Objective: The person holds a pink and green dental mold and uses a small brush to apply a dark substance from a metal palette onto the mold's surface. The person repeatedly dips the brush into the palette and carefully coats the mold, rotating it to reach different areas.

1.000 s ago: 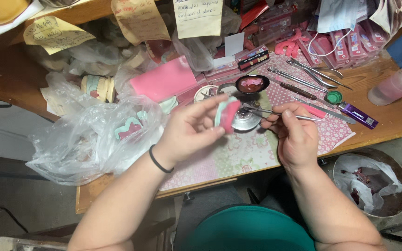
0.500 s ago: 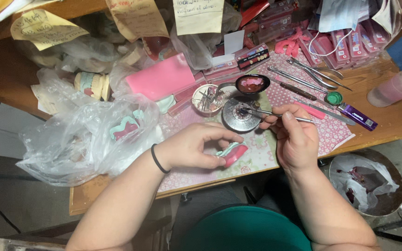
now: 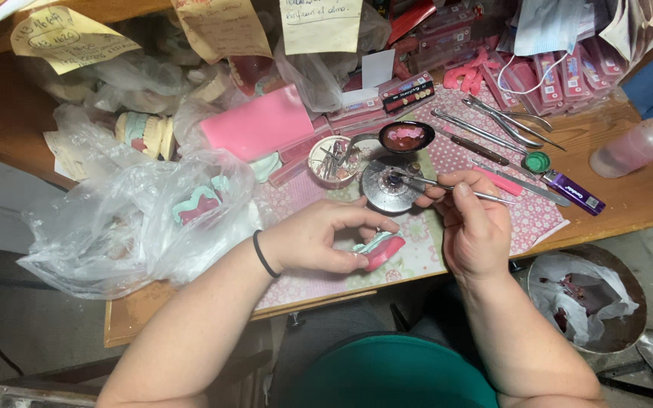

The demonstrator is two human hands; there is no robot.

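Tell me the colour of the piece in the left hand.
Pink with pale green on top, held by the left hand; head view.

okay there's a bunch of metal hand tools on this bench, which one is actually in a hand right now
The thin metal instrument in the right hand, its tip over the round metal dish. The other metal tools lie loose on the patterned mat, untouched.

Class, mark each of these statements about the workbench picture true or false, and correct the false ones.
1. The left hand holds a pink and teal dental model. True.
2. The right hand holds a purple lighter. False: it holds a thin metal tool; the purple lighter lies on the bench.
3. The tool's tip is over the round metal dish. True.
4. The squeeze bottle stands at the left edge. False: it lies at the right.
5. A black band circles the left wrist. True.
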